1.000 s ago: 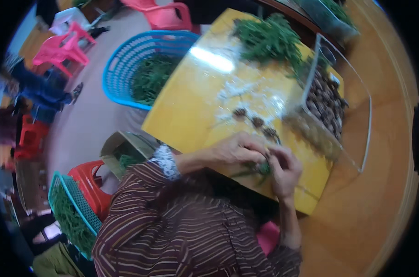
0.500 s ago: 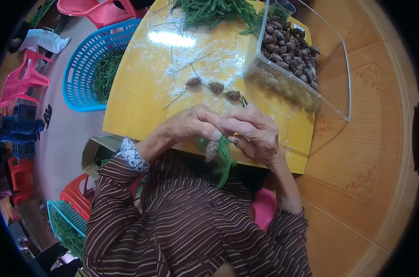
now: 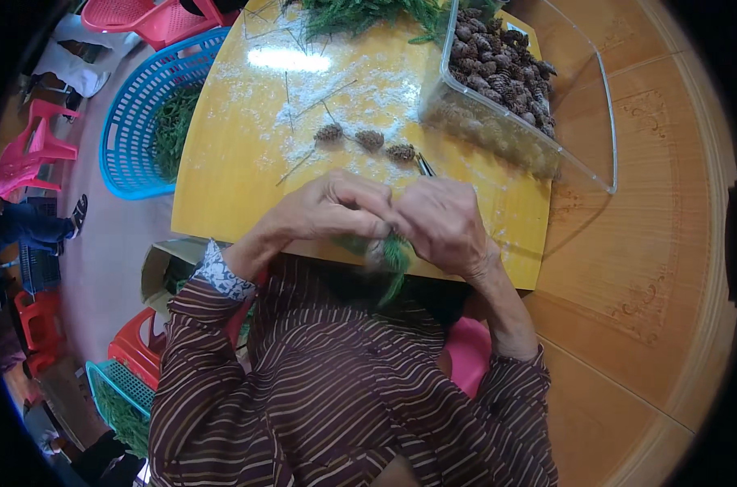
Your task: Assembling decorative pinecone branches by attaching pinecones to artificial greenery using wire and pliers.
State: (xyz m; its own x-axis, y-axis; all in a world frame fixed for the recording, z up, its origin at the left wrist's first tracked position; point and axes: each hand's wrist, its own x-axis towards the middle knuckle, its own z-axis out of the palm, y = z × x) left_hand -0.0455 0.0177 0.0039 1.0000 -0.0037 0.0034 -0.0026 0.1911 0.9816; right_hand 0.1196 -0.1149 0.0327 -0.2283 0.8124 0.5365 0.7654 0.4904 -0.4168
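Note:
My left hand [image 3: 342, 209] is closed, thumb and fingers pinching the top of a green artificial pine sprig [image 3: 396, 261]. Pressed close beside it, my right hand [image 3: 445, 225] is curled with its knuckles up, its fingertips at the same spot on the sprig. A pine cone [image 3: 376, 255] hangs beside the sprig, blurred by motion. Whatever fine part the fingertips hold is hidden. Beyond my hands three stemmed pine cones [image 3: 370, 140] lie in a row on the yellow table [image 3: 247, 183]. A slim dark metal tool [image 3: 424, 165] lies just past my right hand.
A clear plastic bin [image 3: 498, 134] full of pine cones stands at the far right. Green sprigs [image 3: 368, 16] are heaped at the far edge. White flakes and thin stems litter the tabletop. Blue basket [image 3: 129, 162], red stool [image 3: 137, 349] and pink chair [image 3: 40, 150] stand to the left.
My right hand has rolled so its knuckles face up, and its fingers have curled in tighter. The sprig and hanging cone have swung and blurred. The whole view has shifted slightly.

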